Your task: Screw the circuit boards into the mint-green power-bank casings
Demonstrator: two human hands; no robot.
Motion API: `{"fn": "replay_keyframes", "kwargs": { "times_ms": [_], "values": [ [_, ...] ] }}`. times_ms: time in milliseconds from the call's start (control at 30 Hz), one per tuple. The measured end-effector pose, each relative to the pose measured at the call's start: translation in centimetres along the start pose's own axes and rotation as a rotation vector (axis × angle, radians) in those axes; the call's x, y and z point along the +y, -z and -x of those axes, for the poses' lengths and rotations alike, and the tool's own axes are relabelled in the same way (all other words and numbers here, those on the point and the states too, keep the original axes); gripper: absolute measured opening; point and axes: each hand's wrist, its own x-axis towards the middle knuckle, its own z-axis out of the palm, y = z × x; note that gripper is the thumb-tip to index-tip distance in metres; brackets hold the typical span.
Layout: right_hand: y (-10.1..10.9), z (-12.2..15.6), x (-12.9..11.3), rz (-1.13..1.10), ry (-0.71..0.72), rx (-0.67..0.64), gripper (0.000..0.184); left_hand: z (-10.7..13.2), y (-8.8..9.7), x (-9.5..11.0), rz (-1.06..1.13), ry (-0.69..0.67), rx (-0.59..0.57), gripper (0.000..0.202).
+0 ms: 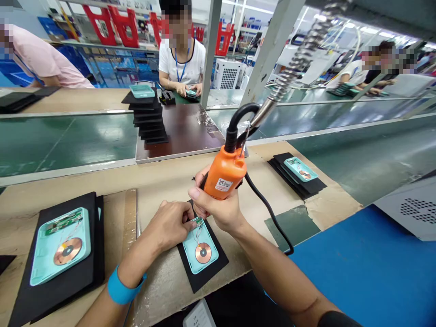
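**Two hands work at a teal case with a copper coil**

Seen from the worker's head, the right hand [218, 204] grips an orange tool [225, 175] in a closed fist, its tip hidden behind the fingers. A black cord [269, 209] runs from the tool across the bench, and a metal spring [299, 59] rises from its top. The left hand [168, 225], with a blue wristband [121, 288], curls narrowly over a small green circuit board [197, 223]. Its fingers [189, 213] reach the board, but whether they grip it cannot be told.

The board sits at the top of a teal case [200, 250], just above a copper coil [203, 253] joined to it by thin wires. The case lies on a black mat [220, 265] on a wooden bench [160, 181], directly below both hands.

To the left lies a larger teal case [41, 268] on black mats [98, 254]. To the right, another teal case [300, 169] rests on more black mats [293, 175]. Beyond the bench runs a green conveyor [68, 141], with a stack of black mats [150, 120] on a brown board [184, 131]. Across it, a co-worker [182, 63] handles a teal case [191, 94].
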Motion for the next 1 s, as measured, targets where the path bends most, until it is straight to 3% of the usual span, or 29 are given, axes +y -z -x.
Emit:
{"fn": "replay_keyframes", "kwargs": {
  "times_ms": [300,533,867,1000],
  "values": [
    [0.1,0.0,0.3,0.012,-0.014,-0.012,0.030,0.1,0.6,0.3,0.001,0.055,-0.077,0.015],
    [-0.1,0.1,0.6,0.045,-0.061,0.001,0.038,-0.2,0.1,-0.3,-0.023,0.049,-0.068,0.016],
    [-0.1,0.0,1.2,0.126,-0.091,0.014,0.044,0.0,0.4,0.4,-0.053,0.070,-0.092,0.011],
    [0.6,-0.4,0.6,-0.004,-0.090,-0.021,0.037,0.1,0.5,0.4,0.003,0.066,-0.072,0.010]
  ]
}}
